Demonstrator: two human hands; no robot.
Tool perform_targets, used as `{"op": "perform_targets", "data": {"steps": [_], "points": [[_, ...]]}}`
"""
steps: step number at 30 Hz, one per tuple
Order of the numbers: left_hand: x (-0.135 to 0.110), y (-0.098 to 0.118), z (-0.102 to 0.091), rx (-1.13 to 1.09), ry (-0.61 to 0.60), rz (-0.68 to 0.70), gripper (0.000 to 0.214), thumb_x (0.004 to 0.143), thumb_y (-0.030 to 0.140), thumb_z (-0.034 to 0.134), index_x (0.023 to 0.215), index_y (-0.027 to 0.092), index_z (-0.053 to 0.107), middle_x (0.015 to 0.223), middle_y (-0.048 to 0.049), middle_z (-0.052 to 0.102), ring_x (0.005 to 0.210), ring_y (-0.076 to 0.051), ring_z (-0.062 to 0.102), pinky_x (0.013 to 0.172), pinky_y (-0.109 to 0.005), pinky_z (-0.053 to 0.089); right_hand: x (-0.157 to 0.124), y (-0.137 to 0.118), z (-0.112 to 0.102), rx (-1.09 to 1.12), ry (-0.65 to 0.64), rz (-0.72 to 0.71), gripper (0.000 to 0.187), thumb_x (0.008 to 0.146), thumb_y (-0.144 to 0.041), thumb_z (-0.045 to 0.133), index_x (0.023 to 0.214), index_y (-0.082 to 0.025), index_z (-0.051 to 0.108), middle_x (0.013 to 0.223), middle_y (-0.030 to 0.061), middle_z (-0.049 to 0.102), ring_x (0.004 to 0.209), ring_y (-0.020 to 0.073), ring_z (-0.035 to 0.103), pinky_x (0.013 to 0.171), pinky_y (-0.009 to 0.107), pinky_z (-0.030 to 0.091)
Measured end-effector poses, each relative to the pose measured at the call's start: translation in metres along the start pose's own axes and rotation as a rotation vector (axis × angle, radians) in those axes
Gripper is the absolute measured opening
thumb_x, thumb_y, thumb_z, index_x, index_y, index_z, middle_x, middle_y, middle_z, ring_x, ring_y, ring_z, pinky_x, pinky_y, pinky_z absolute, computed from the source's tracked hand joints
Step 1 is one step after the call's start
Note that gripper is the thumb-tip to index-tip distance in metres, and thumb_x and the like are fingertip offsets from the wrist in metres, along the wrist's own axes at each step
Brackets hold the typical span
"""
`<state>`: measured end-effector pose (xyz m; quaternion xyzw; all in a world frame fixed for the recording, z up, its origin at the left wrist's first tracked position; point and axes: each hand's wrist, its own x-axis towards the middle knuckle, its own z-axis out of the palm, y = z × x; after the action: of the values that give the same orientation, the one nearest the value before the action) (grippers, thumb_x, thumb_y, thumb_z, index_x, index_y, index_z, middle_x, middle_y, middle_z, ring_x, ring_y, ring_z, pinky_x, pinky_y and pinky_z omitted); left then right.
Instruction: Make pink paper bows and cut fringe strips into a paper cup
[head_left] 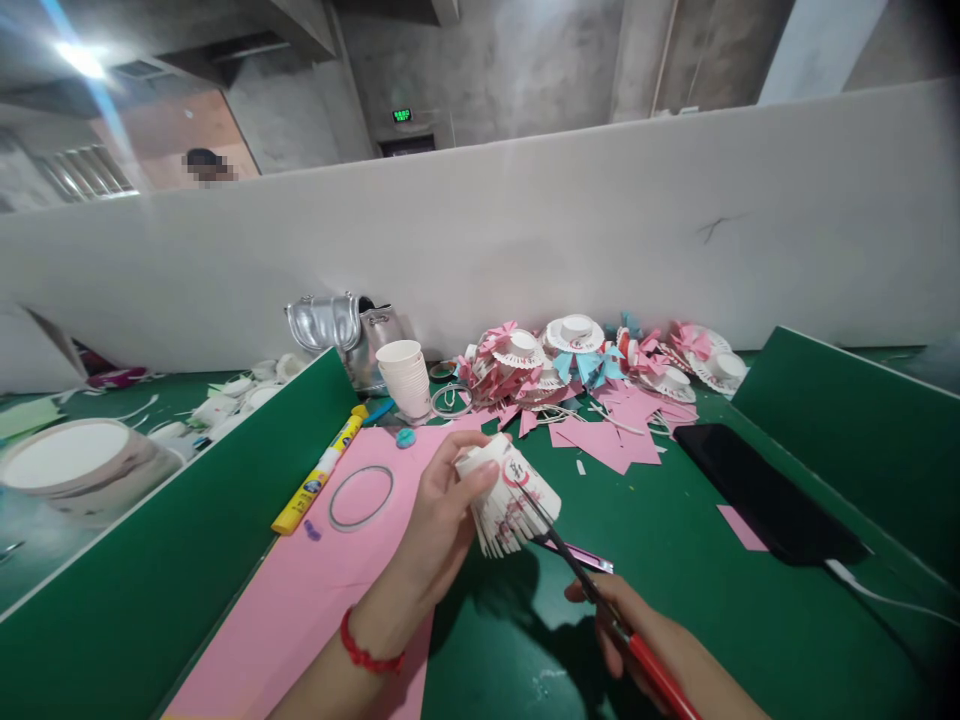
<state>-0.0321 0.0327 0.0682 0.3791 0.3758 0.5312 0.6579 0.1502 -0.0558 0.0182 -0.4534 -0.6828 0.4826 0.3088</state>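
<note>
My left hand (442,505) grips a white paper cup (517,490) with a printed pattern, its side cut into narrow strips along one part. Red-handled scissors (581,575) are in my right hand (637,625), with their blades against the uncut part of the cup's wall. Whether the blades are parted is hard to make out. Behind the cup, a pink box cutter (581,555) lies on the green table (517,640). Under my left forearm is a large sheet of pink paper (300,610), with a grey ring (361,498) lying on it.
A stack of paper cups (403,375) stands near the back wall, beside silver bags (326,325). Finished cup-and-paper crafts (574,335) and pink scraps (607,435) are heaped at the back. A yellow glue stick (322,475) lies by the left divider. A black phone (765,490) charges at right.
</note>
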Motion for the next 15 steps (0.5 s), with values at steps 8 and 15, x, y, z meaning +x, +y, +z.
{"op": "perform_targets", "data": {"steps": [8, 15], "points": [[-0.003, 0.009, 0.005, 0.009, 0.019, 0.020, 0.024, 0.060, 0.017, 0.068, 0.078, 0.021, 0.054, 0.077, 0.0018, 0.061, 0.065, -0.013, 0.057, 0.061, -0.024, 0.043, 0.005, 0.012, 0.009, 0.180, 0.102, 0.101, 0.047, 0.078, -0.063, 0.036, 0.096, -0.026, 0.059, 0.050, -0.0048, 0.053, 0.043, 0.0117, 0.051, 0.045, 0.021, 0.038], [-0.004, 0.008, 0.005, 0.053, -0.027, -0.009, 0.020, 0.062, 0.017, 0.067, 0.077, 0.021, 0.056, 0.071, 0.0031, 0.059, 0.065, -0.013, 0.055, 0.061, -0.024, 0.042, 0.006, 0.017, 0.013, 0.243, 0.104, 0.149, 0.033, 0.085, -0.048, 0.039, 0.093, -0.024, 0.061, 0.042, -0.0067, 0.049, 0.039, 0.0102, 0.053, 0.046, 0.020, 0.040]]}}
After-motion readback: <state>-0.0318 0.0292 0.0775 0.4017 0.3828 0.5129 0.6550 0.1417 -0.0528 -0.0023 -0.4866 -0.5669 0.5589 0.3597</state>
